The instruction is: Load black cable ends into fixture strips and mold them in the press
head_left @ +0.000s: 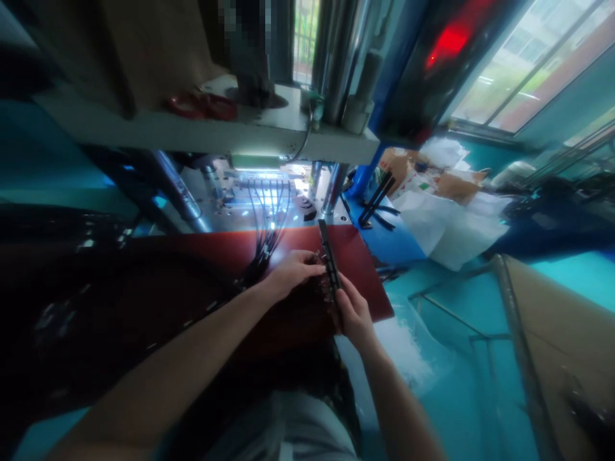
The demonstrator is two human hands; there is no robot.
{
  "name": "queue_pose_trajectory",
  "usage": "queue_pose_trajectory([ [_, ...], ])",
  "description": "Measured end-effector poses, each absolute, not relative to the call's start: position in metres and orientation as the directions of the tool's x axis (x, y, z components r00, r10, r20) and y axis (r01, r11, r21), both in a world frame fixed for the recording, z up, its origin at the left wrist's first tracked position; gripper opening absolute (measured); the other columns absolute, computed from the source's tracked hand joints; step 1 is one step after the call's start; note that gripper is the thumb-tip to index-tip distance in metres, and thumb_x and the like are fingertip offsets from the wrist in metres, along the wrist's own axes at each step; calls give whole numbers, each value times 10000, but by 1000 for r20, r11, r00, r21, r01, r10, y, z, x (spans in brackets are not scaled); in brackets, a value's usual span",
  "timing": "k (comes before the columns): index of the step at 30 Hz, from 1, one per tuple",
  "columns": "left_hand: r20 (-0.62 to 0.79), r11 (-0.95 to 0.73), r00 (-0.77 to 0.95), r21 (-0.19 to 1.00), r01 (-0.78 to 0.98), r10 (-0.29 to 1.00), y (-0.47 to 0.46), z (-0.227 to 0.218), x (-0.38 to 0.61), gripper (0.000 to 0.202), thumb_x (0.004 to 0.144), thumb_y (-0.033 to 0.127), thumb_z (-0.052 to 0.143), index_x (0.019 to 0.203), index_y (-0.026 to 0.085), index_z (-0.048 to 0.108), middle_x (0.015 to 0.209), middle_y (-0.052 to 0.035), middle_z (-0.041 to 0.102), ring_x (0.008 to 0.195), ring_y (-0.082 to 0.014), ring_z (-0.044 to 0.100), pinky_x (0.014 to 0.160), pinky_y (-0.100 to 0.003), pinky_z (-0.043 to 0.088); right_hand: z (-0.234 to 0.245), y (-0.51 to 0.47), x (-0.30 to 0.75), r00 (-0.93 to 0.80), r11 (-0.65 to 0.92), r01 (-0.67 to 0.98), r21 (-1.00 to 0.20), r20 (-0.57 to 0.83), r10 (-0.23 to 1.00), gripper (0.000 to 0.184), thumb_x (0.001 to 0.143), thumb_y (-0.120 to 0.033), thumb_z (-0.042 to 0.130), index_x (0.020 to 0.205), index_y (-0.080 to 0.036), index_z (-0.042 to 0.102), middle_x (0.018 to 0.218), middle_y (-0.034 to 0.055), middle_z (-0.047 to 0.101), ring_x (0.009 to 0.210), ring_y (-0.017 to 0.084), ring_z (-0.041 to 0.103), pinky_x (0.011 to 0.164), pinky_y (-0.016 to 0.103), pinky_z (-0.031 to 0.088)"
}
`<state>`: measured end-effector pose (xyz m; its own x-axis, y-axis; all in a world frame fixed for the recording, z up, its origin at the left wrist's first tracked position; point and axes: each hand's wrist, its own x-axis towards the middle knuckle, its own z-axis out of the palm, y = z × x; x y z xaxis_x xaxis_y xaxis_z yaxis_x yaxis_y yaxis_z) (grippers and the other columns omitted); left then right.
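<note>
My right hand [354, 310] is closed around the lower part of a long, narrow dark bar [327, 250], which stands tilted over the red-brown tabletop [369, 282]. Small pale or metallic pieces show along the bar's left side. At that side, my left hand [298, 267] has its thumb and fingers pinched together close to the bar; what lies between them is too small to make out. Left of this hand, a bundle of thin dark cables [266, 243] runs from the lit machine bed [225, 205] down onto the tabletop.
A press with steel columns [335, 189] and a pale crossbeam [192, 134] stands ahead; a red-handled item [202, 105] lies on the beam. Black strips [379, 202] rest on a blue surface at right, beside white plastic bags [442, 218]. A cardboard-topped cart [557, 320] stands far right.
</note>
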<state>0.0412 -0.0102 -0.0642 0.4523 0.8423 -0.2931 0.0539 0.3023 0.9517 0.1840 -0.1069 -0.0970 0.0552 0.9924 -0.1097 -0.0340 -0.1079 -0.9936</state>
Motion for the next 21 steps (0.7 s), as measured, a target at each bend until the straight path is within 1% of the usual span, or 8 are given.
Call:
queue_pose_trajectory([
  [3,-209,265,458,962,-60,864,-10,-67,41,239,604,308,687,745,134,602,645,17,596,578,-87,522,565,-212,394,-97,-107,186,88,-115,-97,-989,-124,988,619,834,-496,509,1332,-139,422,426,-79,460,291,68,355,274,179,277],
  [5,-181,250,426,962,-112,887,-8,-67,43,257,586,299,703,759,138,604,699,6,620,637,-102,552,622,-228,424,-98,-107,188,99,-112,-112,-987,-123,987,646,822,-504,520,1334,-124,415,404,-81,459,281,73,355,268,181,275],
  [7,-212,279,394,953,-121,894,-5,-66,46,242,573,302,704,716,138,598,664,4,615,622,-112,555,625,-243,432,-99,-107,189,101,-111,-121,-986,-124,987,662,815,-513,526,1333,-117,412,394,-83,456,274,75,354,263,179,275],
  [10,-299,360,352,924,-125,887,-1,-63,47,212,549,300,687,635,141,576,562,9,582,539,-117,529,561,-251,417,-99,-108,190,82,-118,-141,-983,-130,988,655,812,-515,535,1331,-134,416,419,-80,471,282,68,364,266,171,284],
  [13,-305,343,359,938,-44,882,2,-60,46,180,531,277,669,578,140,560,508,12,558,492,-110,500,520,-243,388,-99,-110,190,68,-115,-145,-983,-126,990,633,815,-507,542,1324,-148,430,459,-70,491,295,62,377,272,167,293],
  [17,-283,268,383,959,93,880,3,-57,44,144,567,274,620,595,141,572,528,8,565,511,-117,505,527,-244,387,-97,-110,191,46,-121,-127,-985,-128,991,612,824,-507,533,1318,-157,442,453,-70,480,296,63,378,274,168,292],
  [21,-236,138,398,956,260,887,7,-53,42,123,587,264,581,583,144,558,525,13,544,512,-116,482,512,-240,362,-97,-109,192,19,-121,-101,-987,-124,992,607,831,-509,520,1321,-161,437,437,-77,462,295,63,369,276,165,282],
])
